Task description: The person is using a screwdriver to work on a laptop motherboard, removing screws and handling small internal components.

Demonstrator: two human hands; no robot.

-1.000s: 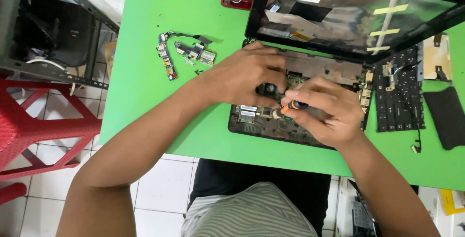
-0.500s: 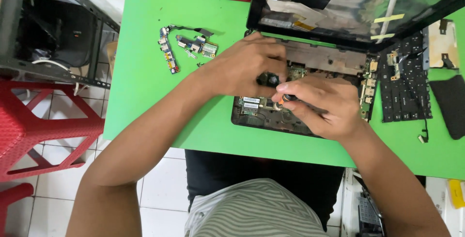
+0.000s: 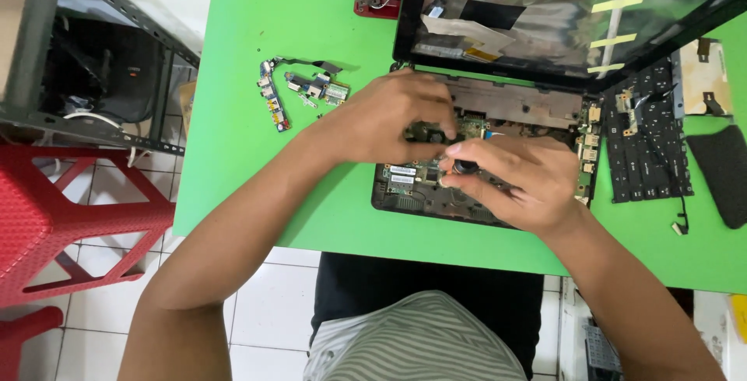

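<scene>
A small black laptop (image 3: 537,108) lies opened up on the green table (image 3: 257,23), its circuit board (image 3: 405,175) bare. My left hand (image 3: 385,120) rests on the board, fingers curled over a dark part near its middle. My right hand (image 3: 513,179) pinches a screwdriver (image 3: 465,167) with a dark handle, tip down on the board just below my left fingers. The screen (image 3: 560,15) leans back, with strips of yellow tape on it.
Small circuit boards with a flat cable (image 3: 299,89) lie left of the laptop. A loose black keyboard (image 3: 646,140), a metal plate (image 3: 700,77) and a dark pad (image 3: 720,171) lie to its right. A red plastic stool (image 3: 70,217) and a metal shelf (image 3: 85,62) stand left of the table.
My right hand has shifted slightly on the screwdriver and the orange part of its handle no longer shows. My left hand stays on the board. The camera has drifted a little.
</scene>
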